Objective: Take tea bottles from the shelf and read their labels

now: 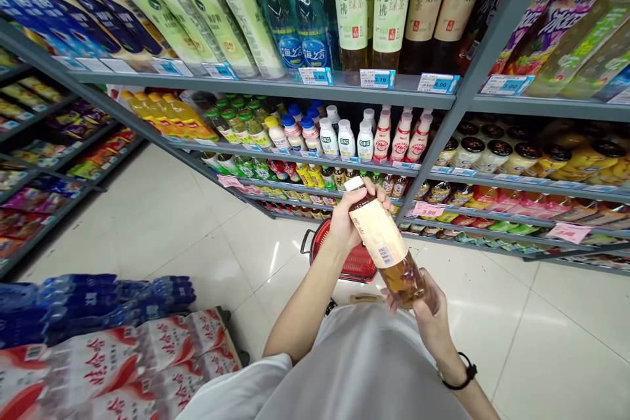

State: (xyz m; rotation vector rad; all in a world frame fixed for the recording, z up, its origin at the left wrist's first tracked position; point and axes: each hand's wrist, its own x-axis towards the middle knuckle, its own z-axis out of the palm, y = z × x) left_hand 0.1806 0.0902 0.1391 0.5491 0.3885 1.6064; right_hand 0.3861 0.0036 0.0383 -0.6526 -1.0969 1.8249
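A bottle of brown tea [378, 233] with a cream label and a white cap is held tilted in front of my body, cap end up and to the left. My left hand [348, 213] is closed around its neck and upper part. Around the bottle's base my right hand [431, 315] is curled, with a black band on that wrist. A barcode shows on the label's lower part. Below the bottle, partly hidden by it and my left arm, a red shopping basket [352, 262] stands on the floor.
Drink shelves [275, 83] with price tags run across the front, filled with bottles. Similar tea bottles [433, 3] stand on the top shelf. Shrink-wrapped water packs [103, 367] are stacked at lower left. Another shelf unit [44, 138] with snacks stands at far left.
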